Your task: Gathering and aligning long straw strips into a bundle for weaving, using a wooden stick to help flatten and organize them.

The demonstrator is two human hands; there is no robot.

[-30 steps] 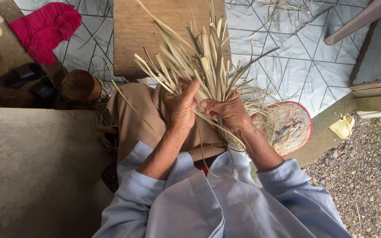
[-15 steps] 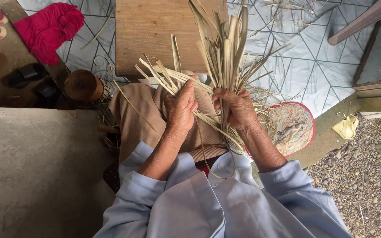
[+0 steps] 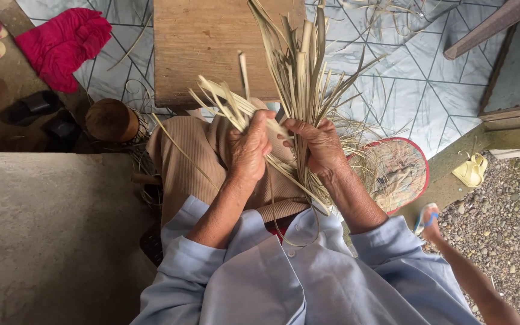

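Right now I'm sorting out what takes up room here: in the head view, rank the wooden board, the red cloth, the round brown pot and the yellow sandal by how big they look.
1. wooden board, clearly largest.
2. red cloth.
3. round brown pot.
4. yellow sandal, smallest, though not far behind the pot.

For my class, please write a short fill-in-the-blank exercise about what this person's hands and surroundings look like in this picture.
1. Both the left hand and the right hand hold a bundle of dried ____ strips.
2. The crumpled cloth on the tiled floor is ____ in colour.
3. Beyond the hands lies a ____ board.
4. The person's sleeves are light ____.

Missing words: leaf; red; wooden; blue
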